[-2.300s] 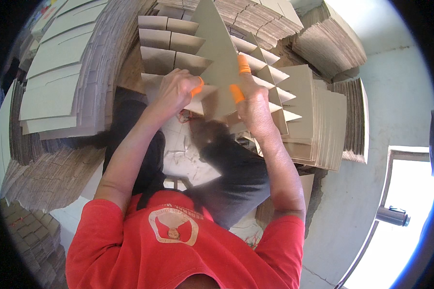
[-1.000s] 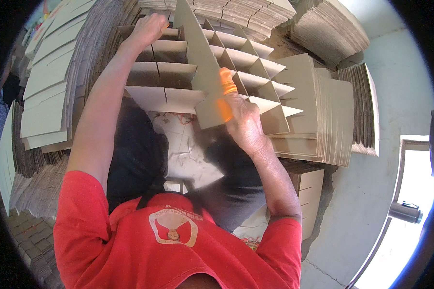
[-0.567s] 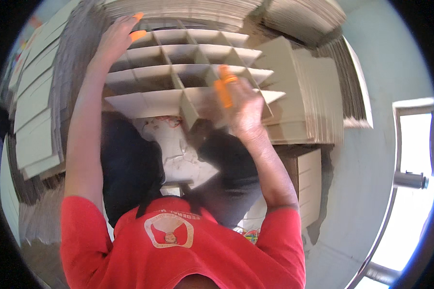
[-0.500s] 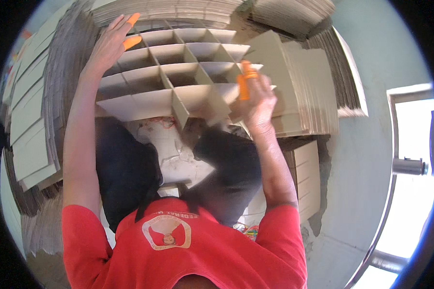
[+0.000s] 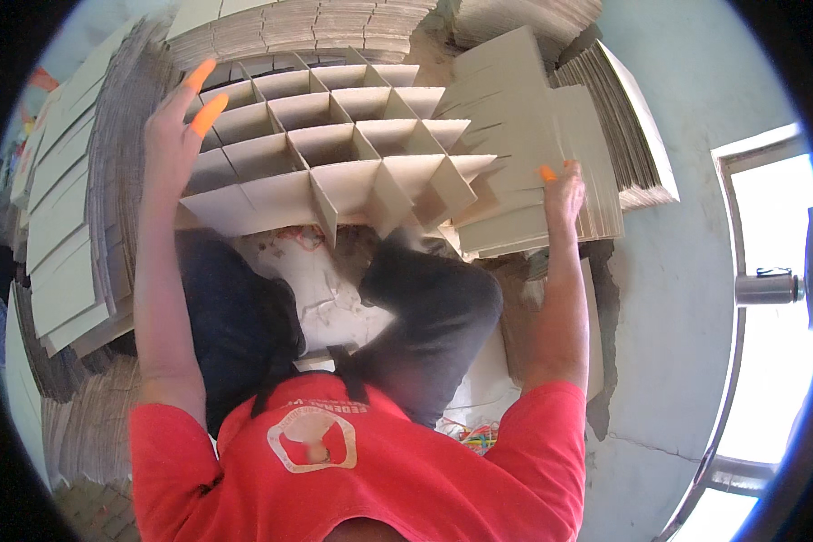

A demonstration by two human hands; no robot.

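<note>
A grid of interlocked grey cardboard dividers [image 5: 334,144] stands before me, its cells upright. By its left side is my left hand [image 5: 173,126], open, thumb and finger apart in orange finger covers, with nothing seen between them. To the right of the grid lies a pile of slotted cardboard strips [image 5: 592,172]. At its top my right hand [image 5: 565,194] is closed on the edge of a slotted cardboard strip [image 5: 501,117], which looks slightly raised and blurred at the edge. Most of the right fingers are hidden; one orange tip shows.
Tall stacks of cardboard strips stand at the left [image 5: 63,226], and another stack [image 5: 298,27] lies beyond the grid. More cardboard [image 5: 619,126] leans at the right by the pale wall [image 5: 668,343]. My dark-trousered legs [image 5: 235,316] are below the grid.
My right hand has left the grid's right side and moved right to the strip pile, where the top strip has shifted. My left hand stays by the grid's left side.
</note>
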